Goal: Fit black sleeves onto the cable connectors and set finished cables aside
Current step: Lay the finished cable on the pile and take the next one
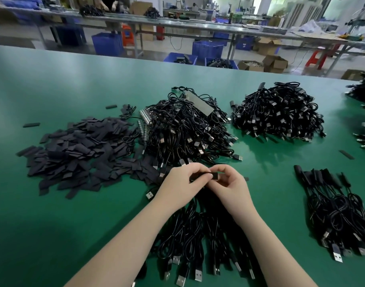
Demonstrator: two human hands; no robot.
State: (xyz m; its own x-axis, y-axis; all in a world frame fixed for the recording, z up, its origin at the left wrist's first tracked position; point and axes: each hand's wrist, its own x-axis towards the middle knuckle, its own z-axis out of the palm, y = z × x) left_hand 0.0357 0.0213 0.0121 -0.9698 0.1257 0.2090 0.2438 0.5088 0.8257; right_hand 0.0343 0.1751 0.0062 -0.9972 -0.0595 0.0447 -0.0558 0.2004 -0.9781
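Observation:
My left hand [182, 184] and my right hand [232, 186] meet over the green table [73, 224], pinching one black sleeve [211, 175] on a cable connector between them. The connector itself is hidden by my fingers. A heap of loose black sleeves [80, 154] lies to the left. Under my wrists lies a bundle of black cables [198, 241] with USB plugs toward me. At the right, a small stack of sleeved cables [339, 208] rests on the table.
Two big piles of black cables, the nearer pile [187, 129] and a second pile [279, 114], lie behind my hands. More cables [363, 112] sit at the right edge. Stray sleeves [31, 125] dot the table. Benches, blue crates [107, 45] and cardboard boxes stand beyond.

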